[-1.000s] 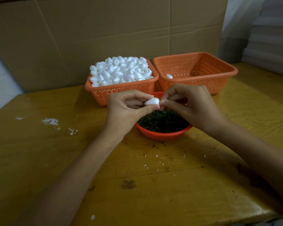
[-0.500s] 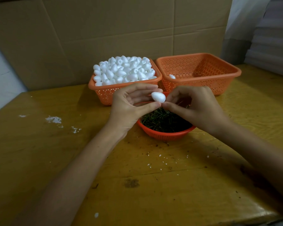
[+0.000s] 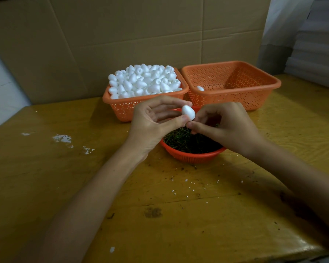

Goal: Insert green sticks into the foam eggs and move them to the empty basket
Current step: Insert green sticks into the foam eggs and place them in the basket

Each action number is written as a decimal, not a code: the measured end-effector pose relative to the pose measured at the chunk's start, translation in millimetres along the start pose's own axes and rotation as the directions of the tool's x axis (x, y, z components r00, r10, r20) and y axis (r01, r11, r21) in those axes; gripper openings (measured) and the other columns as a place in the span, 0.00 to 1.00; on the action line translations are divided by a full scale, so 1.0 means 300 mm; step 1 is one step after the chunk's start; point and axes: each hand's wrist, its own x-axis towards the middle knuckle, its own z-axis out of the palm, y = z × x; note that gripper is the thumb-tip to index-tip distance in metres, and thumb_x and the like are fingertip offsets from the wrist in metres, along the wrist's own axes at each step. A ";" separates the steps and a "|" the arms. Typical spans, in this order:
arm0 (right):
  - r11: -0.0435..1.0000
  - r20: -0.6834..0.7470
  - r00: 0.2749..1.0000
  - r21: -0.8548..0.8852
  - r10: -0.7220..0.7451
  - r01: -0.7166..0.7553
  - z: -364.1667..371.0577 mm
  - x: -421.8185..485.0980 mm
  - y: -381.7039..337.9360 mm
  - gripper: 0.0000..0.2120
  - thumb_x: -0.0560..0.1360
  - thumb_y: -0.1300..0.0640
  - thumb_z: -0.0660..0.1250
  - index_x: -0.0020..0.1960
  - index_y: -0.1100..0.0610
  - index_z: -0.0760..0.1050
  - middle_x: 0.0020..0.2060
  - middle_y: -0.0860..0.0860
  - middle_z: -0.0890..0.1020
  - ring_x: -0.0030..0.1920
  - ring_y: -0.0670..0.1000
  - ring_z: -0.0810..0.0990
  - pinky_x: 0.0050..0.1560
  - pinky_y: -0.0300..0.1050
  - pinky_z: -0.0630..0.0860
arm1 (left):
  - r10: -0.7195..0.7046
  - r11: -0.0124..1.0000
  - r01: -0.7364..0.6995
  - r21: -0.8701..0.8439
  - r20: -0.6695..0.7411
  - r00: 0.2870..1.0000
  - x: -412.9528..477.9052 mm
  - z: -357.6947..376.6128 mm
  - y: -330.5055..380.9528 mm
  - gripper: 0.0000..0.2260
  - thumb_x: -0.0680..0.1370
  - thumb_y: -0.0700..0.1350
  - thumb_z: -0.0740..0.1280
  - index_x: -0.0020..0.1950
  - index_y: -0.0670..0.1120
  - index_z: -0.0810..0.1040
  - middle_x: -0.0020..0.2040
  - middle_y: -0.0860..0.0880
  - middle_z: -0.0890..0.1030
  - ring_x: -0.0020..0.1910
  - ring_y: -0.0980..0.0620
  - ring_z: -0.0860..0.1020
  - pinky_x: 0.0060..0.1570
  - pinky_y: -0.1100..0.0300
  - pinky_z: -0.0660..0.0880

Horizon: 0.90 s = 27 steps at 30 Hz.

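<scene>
My left hand (image 3: 152, 122) pinches a white foam egg (image 3: 188, 112) between thumb and fingers, held upright above the round red bowl (image 3: 190, 157) of green sticks (image 3: 186, 141). My right hand (image 3: 226, 126) pinches at the egg's lower end with thumb and forefinger; the stick itself is hidden between the fingers. Behind stands an orange basket (image 3: 122, 109) heaped with foam eggs (image 3: 144, 80). To its right is a second orange basket (image 3: 254, 93) with one foam egg (image 3: 200, 88) lying in it.
The yellow wooden table (image 3: 84, 177) carries white foam crumbs (image 3: 62, 138) at the left and dark specks in front of the bowl. A cardboard wall (image 3: 122, 35) stands behind the baskets. The table's edge runs along the right and lower right.
The egg has been turned from lying sideways to standing upright in my left fingers. My right fingertips have shifted to its lower end. Both hands stay over the bowl.
</scene>
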 end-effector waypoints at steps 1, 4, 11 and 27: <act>1.000 -0.005 1.000 -0.001 0.001 -0.001 -0.001 0.000 0.000 0.09 0.75 0.46 0.76 0.45 0.52 0.86 0.36 0.45 0.87 0.39 0.44 0.85 0.45 0.56 0.80 | 0.001 1.000 -0.001 -0.008 -0.003 1.000 0.000 -0.001 0.000 0.11 0.75 0.33 0.78 0.56 0.41 0.84 0.56 0.43 0.88 0.54 0.42 0.87 0.53 0.50 0.85; 1.000 -0.009 1.000 -0.003 0.000 0.000 -0.002 -0.001 -0.003 0.09 0.75 0.46 0.76 0.46 0.52 0.86 0.36 0.44 0.87 0.39 0.44 0.85 0.45 0.55 0.80 | 0.009 1.000 -0.009 -0.024 -0.012 1.000 0.000 0.000 0.001 0.10 0.75 0.33 0.77 0.54 0.42 0.84 0.55 0.41 0.88 0.52 0.40 0.87 0.50 0.51 0.85; 0.999 -0.039 0.999 -0.025 -0.022 0.021 -0.011 -0.002 -0.009 0.10 0.74 0.47 0.76 0.47 0.53 0.86 0.37 0.43 0.86 0.40 0.43 0.85 0.45 0.55 0.81 | 0.005 0.997 -0.005 -0.079 -0.003 1.000 0.000 -0.002 0.005 0.06 0.77 0.32 0.75 0.52 0.40 0.84 0.54 0.41 0.88 0.50 0.36 0.87 0.50 0.48 0.86; 0.998 -0.063 0.997 -0.051 -0.051 0.048 -0.017 0.000 0.007 0.10 0.74 0.48 0.76 0.50 0.53 0.86 0.42 0.43 0.87 0.44 0.42 0.85 0.49 0.53 0.82 | 0.000 0.999 0.002 -0.054 0.037 0.999 -0.006 0.008 0.025 0.18 0.71 0.32 0.79 0.57 0.46 0.80 0.55 0.45 0.88 0.55 0.45 0.87 0.55 0.50 0.83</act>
